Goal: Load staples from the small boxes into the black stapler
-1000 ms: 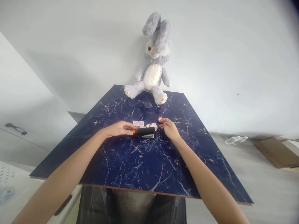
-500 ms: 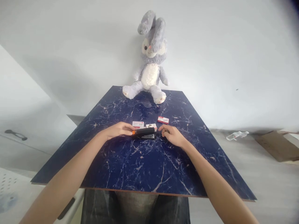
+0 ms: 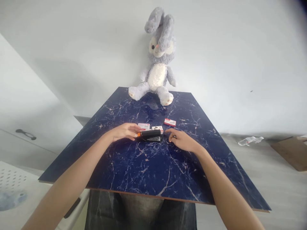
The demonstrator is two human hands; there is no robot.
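Stapler [image 3: 150,133] crosswise on the tabletop [image 3: 141,169], my left fingers [image 3: 132,128] pinching its orange end!
Long axis running nearly left to right, orange end pointing left, black end right; my right fingers [image 3: 169,130] curl just beside that black end, and whether they pinch anything I can't tell. Boxes [image 3: 170,122] beyond carry print, too small to read.

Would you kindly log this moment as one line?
left hand: holding long black-and-orange stapler | right hand: beside stapler | beyond: flat red-and-white box | surface: blue marble-patterned tabletop
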